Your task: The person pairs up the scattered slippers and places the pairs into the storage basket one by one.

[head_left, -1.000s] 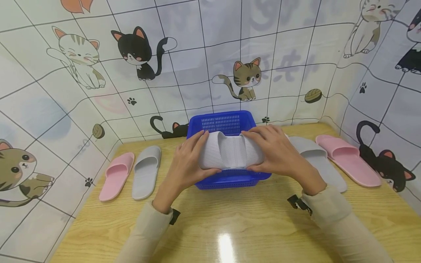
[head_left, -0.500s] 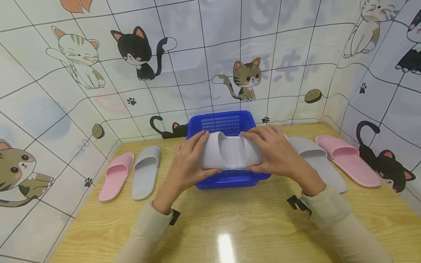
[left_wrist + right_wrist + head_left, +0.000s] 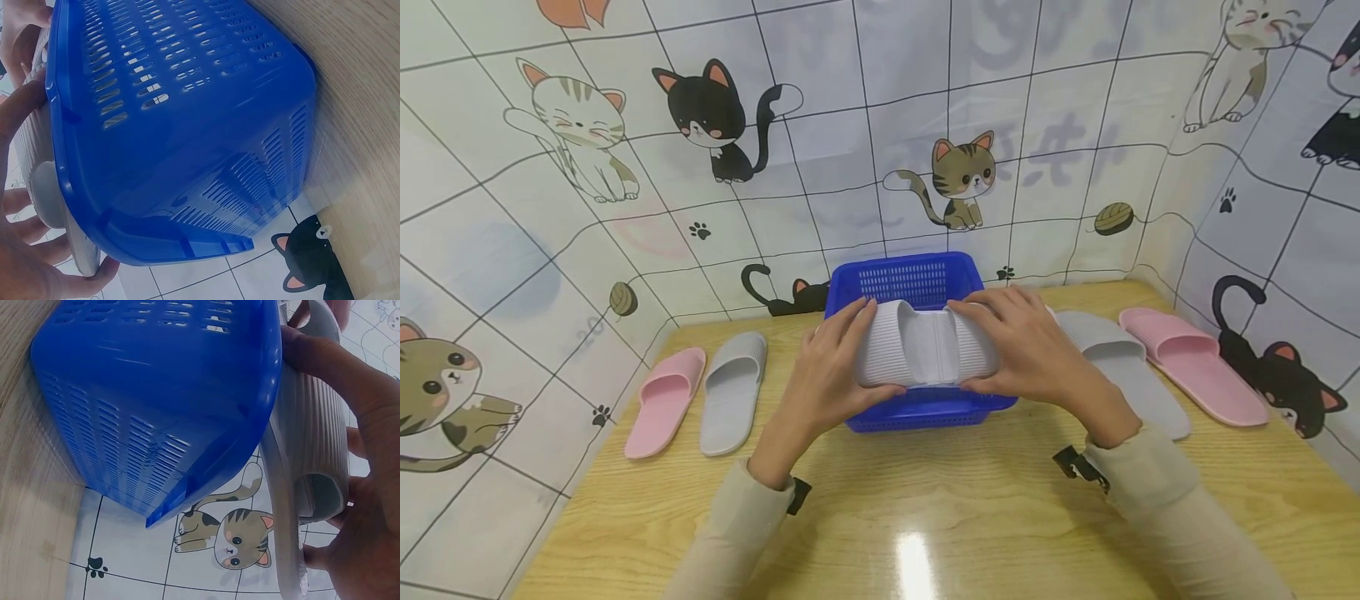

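Observation:
Two pale grey slippers are held together across the top of a blue plastic basket, their ribbed straps at opposite ends and bare insole showing between. My left hand grips the left end, fingers over the far side and thumb along the near edge. At the other end my right hand holds on in the same way. In the left wrist view a sole edge lies right by the basket rim. The right wrist view shows the ribbed strap under my right hand.
A pink slipper and a grey slipper lie on the wooden table at the left. Another grey slipper and pink slipper lie at the right. Behind the basket rises a cat-print wall covering.

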Action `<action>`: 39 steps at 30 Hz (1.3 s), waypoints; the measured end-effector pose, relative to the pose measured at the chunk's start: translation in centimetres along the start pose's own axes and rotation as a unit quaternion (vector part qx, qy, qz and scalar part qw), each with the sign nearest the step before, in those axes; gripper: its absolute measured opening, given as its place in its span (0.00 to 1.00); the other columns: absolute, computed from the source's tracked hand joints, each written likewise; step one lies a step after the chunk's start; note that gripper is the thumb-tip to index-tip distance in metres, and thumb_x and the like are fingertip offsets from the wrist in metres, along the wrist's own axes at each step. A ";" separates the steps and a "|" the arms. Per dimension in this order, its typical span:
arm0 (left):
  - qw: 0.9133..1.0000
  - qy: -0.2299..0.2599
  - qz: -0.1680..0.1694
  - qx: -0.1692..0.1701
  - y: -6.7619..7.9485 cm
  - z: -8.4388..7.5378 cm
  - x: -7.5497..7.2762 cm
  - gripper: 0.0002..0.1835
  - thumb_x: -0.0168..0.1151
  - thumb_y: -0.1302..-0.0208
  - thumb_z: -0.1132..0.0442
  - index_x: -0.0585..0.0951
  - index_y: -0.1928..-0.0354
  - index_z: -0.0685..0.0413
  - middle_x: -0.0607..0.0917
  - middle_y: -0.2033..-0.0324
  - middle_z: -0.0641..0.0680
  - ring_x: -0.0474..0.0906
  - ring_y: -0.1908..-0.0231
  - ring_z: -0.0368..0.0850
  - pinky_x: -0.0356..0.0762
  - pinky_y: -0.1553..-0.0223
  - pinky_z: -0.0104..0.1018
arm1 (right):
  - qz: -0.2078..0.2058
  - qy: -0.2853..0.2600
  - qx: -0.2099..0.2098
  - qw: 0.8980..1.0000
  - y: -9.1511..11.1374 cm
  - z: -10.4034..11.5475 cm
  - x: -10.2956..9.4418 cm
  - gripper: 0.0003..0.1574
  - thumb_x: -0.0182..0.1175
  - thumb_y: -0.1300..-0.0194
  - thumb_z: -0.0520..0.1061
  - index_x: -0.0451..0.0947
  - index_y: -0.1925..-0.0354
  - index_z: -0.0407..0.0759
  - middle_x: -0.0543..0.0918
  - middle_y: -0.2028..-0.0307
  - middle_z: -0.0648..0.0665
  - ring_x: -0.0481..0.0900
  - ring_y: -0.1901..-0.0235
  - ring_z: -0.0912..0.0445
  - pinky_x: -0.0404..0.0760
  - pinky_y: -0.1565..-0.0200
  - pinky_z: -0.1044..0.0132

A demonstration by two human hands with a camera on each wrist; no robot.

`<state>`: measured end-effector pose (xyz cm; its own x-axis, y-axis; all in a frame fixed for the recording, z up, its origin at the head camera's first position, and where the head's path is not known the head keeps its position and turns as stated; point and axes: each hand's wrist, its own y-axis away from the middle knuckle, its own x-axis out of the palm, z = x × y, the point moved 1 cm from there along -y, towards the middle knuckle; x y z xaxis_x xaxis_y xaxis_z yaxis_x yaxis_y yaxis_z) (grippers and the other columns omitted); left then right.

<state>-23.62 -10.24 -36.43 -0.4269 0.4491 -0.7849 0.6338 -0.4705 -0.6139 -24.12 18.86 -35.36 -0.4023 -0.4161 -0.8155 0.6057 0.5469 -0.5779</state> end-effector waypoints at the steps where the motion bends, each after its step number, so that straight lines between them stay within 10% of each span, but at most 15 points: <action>1: 1.000 0.000 0.000 0.000 0.0 0.0 0.0 0.64 0.83 0.60 0.33 0.65 0.23 0.53 0.74 0.29 0.60 0.73 0.31 0.58 0.77 0.41 0.63 | 0.000 0.000 0.000 1.000 0.0 0.0 0.0 0.67 0.85 0.67 0.69 0.73 0.31 0.47 0.79 0.39 0.39 0.75 0.41 0.40 0.68 0.34 0.33; 39: 1.000 0.003 -0.005 0.004 0.0 -0.5 0.2 0.63 0.83 0.59 0.33 0.66 0.24 0.54 0.74 0.29 0.60 0.72 0.30 0.58 0.75 0.39 0.65 | -0.006 0.004 -0.013 1.000 0.0 0.2 0.2 0.66 0.85 0.67 0.68 0.74 0.31 0.45 0.80 0.40 0.38 0.76 0.43 0.40 0.69 0.35 0.34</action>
<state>-23.40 -9.78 -36.58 -0.4295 0.4584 -0.7781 0.6243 -0.4718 -0.6226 -24.05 18.59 -35.47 -0.4154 -0.4173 -0.8083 0.5820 0.5609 -0.5887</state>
